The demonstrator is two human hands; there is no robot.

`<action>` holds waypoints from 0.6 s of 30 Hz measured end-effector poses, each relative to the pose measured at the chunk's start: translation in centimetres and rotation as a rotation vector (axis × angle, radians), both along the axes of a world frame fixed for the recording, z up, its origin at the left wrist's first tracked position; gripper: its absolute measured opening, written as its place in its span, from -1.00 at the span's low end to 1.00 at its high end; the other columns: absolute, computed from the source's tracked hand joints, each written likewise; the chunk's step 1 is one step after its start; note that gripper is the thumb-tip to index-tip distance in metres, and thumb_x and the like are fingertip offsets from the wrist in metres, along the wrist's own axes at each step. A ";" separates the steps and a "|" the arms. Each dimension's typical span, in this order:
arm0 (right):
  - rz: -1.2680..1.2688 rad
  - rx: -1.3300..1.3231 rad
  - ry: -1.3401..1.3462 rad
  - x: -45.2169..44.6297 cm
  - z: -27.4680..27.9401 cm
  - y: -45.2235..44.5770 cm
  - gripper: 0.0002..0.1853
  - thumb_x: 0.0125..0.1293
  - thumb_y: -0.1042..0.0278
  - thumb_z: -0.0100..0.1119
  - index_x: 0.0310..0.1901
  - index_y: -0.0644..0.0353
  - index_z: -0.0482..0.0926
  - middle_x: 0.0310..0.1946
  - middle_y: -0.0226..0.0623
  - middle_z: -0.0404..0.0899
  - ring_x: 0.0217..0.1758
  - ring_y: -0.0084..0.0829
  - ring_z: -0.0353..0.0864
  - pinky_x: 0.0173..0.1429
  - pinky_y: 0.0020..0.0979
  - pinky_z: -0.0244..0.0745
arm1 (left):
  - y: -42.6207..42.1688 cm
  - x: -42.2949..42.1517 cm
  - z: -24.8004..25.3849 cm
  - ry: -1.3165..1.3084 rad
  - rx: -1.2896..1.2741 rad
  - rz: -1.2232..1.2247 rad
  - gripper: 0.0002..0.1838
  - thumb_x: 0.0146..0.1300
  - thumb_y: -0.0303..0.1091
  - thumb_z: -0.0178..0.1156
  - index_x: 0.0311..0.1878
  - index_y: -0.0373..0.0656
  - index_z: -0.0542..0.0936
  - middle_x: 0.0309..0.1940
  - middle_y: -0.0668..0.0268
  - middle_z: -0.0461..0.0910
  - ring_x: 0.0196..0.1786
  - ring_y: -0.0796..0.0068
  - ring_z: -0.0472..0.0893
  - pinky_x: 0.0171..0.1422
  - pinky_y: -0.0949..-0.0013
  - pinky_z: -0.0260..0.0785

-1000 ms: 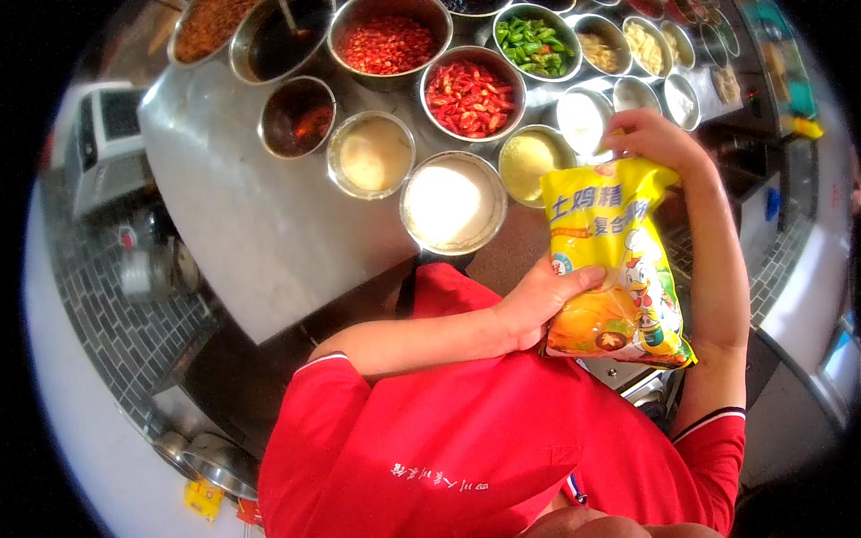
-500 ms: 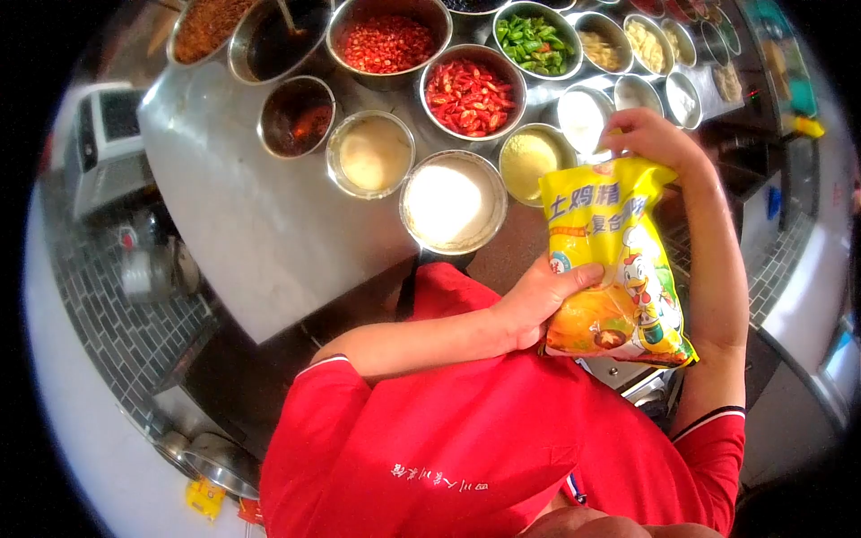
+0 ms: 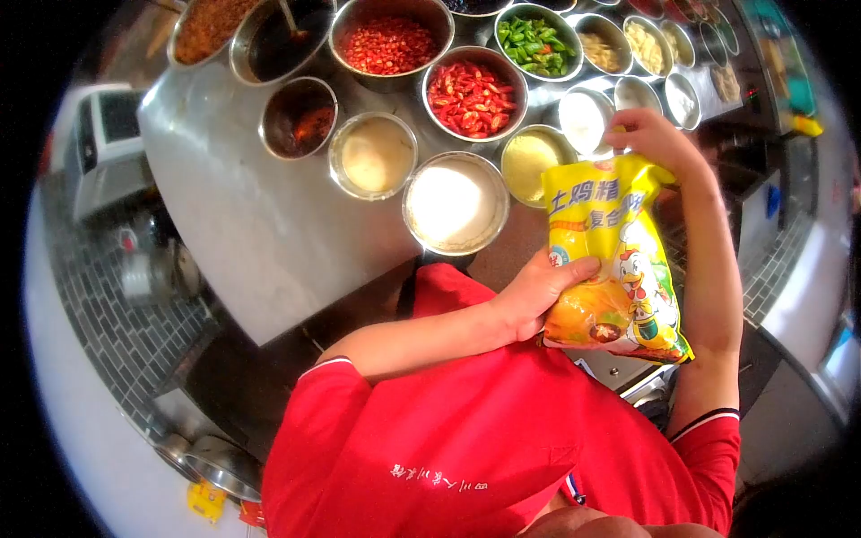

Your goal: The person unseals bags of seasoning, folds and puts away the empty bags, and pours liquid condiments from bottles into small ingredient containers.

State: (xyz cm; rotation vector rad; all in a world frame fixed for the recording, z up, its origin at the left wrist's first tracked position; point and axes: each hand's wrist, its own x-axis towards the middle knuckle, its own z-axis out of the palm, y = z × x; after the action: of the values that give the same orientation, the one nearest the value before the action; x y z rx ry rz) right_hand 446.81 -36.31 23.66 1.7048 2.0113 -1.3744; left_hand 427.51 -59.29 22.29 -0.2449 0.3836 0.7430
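Observation:
A yellow bag (image 3: 596,224) printed with a cartoon chicken and blue characters stands upright in front of my chest. My left hand (image 3: 547,291) grips its left side, thumb across the front. At the bag's top edge is my right hand (image 3: 647,137), its fingers bent and pressed together; the fingertips are partly hidden behind the bag top. Just left of the bag's top sits a bowl of pale yellow powder (image 3: 531,164), and beside it a bowl of white contents (image 3: 455,203) glares in the light.
Bowls of red chili rings (image 3: 472,97), chopped red chili (image 3: 387,47), green peppers (image 3: 538,45) and a dark sauce (image 3: 299,121) line the steel counter (image 3: 260,224). A creamy bowl (image 3: 373,155) is nearer. Metal basins (image 3: 222,464) lie low at the left.
The bag has tilted and shifted very slightly in my hands. Both hands keep nearly the same places.

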 end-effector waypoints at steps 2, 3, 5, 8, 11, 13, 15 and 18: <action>-0.008 0.015 0.020 0.3 0.2 -0.6 -0.80 0.27 0.33 0.33 -0.19 0.29 0.73 -0.37 -0.34 0.71 -0.30 -0.56 0.62 -0.13 -0.45 0.53 | 0.0 -0.2 0.4 -0.017 -0.018 -0.008 -0.53 0.46 -0.38 0.23 0.37 -0.23 0.39 0.20 0.12 0.61 0.19 0.19 0.67 0.30 0.07 0.57; -0.013 0.012 0.031 -0.1 0.3 -1.0 -0.80 0.27 0.33 0.33 -0.19 0.29 0.73 -0.36 -0.33 0.71 -0.30 -0.56 0.62 -0.13 -0.44 0.53 | 0.0 -0.4 0.5 -0.011 -0.023 -0.017 -0.54 0.47 -0.36 0.23 0.36 -0.23 0.42 0.19 0.14 0.62 0.18 0.21 0.67 0.30 0.09 0.56; -0.031 0.008 0.038 -0.3 0.3 -1.5 -0.80 0.27 0.34 0.32 -0.18 0.30 0.73 -0.36 -0.32 0.71 -0.29 -0.55 0.62 -0.12 -0.44 0.53 | -0.2 -0.4 0.2 0.027 -0.012 -0.036 -0.56 0.48 -0.34 0.22 0.35 -0.23 0.44 0.18 0.16 0.64 0.17 0.22 0.67 0.29 0.10 0.56; -0.043 0.030 0.005 -0.1 0.7 -1.7 -0.80 0.27 0.35 0.31 -0.19 0.31 0.72 -0.36 -0.31 0.70 -0.29 -0.56 0.62 -0.12 -0.45 0.53 | -1.0 -0.2 -1.0 0.106 0.053 -0.044 -0.57 0.48 -0.34 0.21 0.35 -0.22 0.44 0.18 0.16 0.64 0.17 0.22 0.68 0.29 0.10 0.56; -0.121 0.054 0.084 0.6 0.1 -2.4 -0.81 0.27 0.35 0.32 -0.20 0.31 0.72 -0.36 -0.31 0.70 -0.30 -0.56 0.63 -0.14 -0.46 0.53 | -1.1 0.4 -1.3 0.120 0.099 -0.023 -0.57 0.48 -0.33 0.21 0.34 -0.22 0.44 0.18 0.16 0.64 0.17 0.21 0.68 0.28 0.09 0.56; -0.083 0.064 0.133 1.0 -0.9 -3.0 -0.81 0.26 0.35 0.32 -0.19 0.31 0.73 -0.37 -0.31 0.70 -0.31 -0.56 0.63 -0.16 -0.46 0.54 | -1.3 0.9 -0.9 0.091 0.067 -0.030 -0.57 0.48 -0.33 0.22 0.34 -0.22 0.44 0.18 0.17 0.64 0.17 0.21 0.68 0.29 0.09 0.56; -0.041 0.083 0.160 0.9 -1.1 -2.9 -0.81 0.26 0.35 0.32 -0.19 0.30 0.73 -0.37 -0.31 0.71 -0.31 -0.57 0.63 -0.17 -0.46 0.54 | -2.0 1.4 -0.8 0.115 0.050 0.010 -0.56 0.48 -0.34 0.22 0.34 -0.24 0.44 0.18 0.15 0.64 0.14 0.22 0.69 0.27 0.12 0.57; -0.033 0.133 0.140 1.1 -0.4 -3.5 -0.80 0.26 0.34 0.33 -0.20 0.30 0.73 -0.38 -0.30 0.71 -0.32 -0.56 0.63 -0.17 -0.45 0.54 | -3.2 1.9 -1.8 0.165 0.075 0.032 -0.57 0.47 -0.35 0.21 0.33 -0.26 0.44 0.16 0.15 0.64 0.12 0.24 0.70 0.25 0.15 0.59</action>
State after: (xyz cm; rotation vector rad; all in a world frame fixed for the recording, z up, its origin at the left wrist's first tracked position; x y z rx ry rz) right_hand 447.95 -39.85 23.30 1.7482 2.2047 -1.4371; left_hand 429.38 -62.44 20.51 -0.1190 0.5082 0.8101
